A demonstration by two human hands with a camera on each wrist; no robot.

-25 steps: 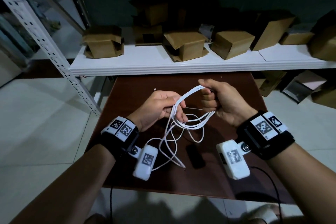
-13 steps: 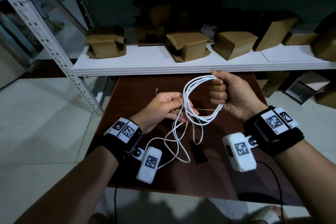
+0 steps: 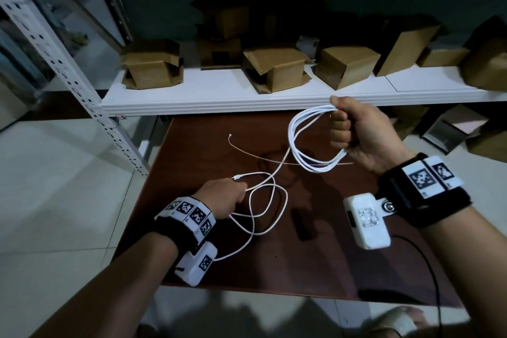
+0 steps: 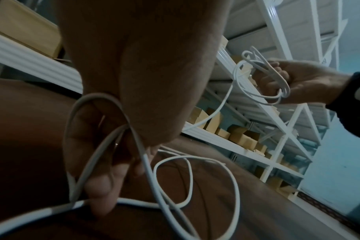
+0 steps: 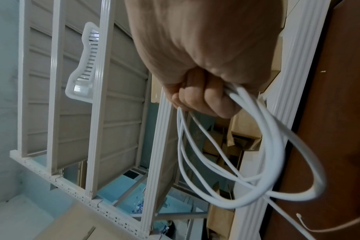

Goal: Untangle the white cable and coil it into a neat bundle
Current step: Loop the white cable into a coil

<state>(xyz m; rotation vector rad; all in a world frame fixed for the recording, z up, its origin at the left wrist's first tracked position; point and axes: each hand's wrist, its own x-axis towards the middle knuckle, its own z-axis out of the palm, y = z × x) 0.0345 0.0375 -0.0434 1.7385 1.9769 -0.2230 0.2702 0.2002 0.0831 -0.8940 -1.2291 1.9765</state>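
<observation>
Hands apart over a dark reddish-brown wooden tabletop [image 3: 315,250], with a thin white charging cable [image 3: 277,170] strung between them. The right hand [image 3: 356,132], in the upper right of the head view, is closed in a fist around several finished loops of the cable; the oval bundle hangs out of the fist toward the frame's centre. The right wrist view shows those loops spilling from the curled fingers [image 5: 206,99], uneven in size.

From the bottom of the bundle a single strand runs diagonally down and left across the middle of the frame to the left hand [image 3: 222,197], low and left of centre, just above the tabletop. That hand's fingers are curled round the slack cable, as the left wrist view confirms: strands pass through the closed fingers [image 4: 101,183]. A small connector tip [image 3: 235,177] sticks out just above the left hand's knuckles. Between the hands, the remaining slack lies on the tabletop in two or three loose crossing loops, directly right of the left hand.

So the uncoiled length lies below and left of the bundle, nearer the left hand, which looks best placed to feed it up.

A thin pale wire [image 3: 247,149] lies separately on the tabletop. Brown cardboard boxes [image 3: 274,68] sit on a white shelf [image 3: 219,93] behind.
</observation>
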